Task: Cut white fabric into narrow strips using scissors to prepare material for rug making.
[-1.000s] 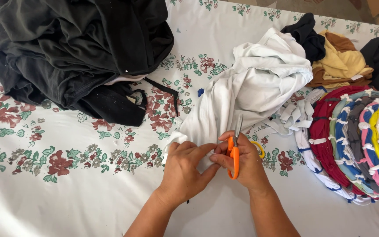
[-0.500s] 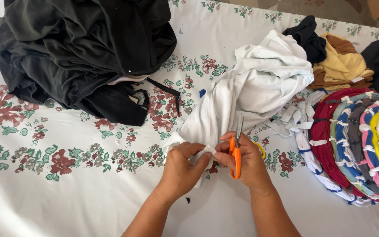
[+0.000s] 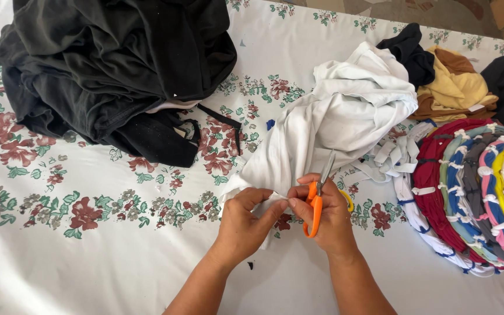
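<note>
Head camera is showing the left hand pinching the near edge of a crumpled white cotton garment, which is lying on a flowered white tablecloth. The right hand is gripping orange-handled scissors, touching the same edge. A coiled multicoloured fabric-strip mat is lying just beside.

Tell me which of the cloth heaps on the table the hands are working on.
The white cloth in the middle: both hands pinch its near corner. The black heap at far left and the yellow-brown pile at far right lie untouched.
</note>
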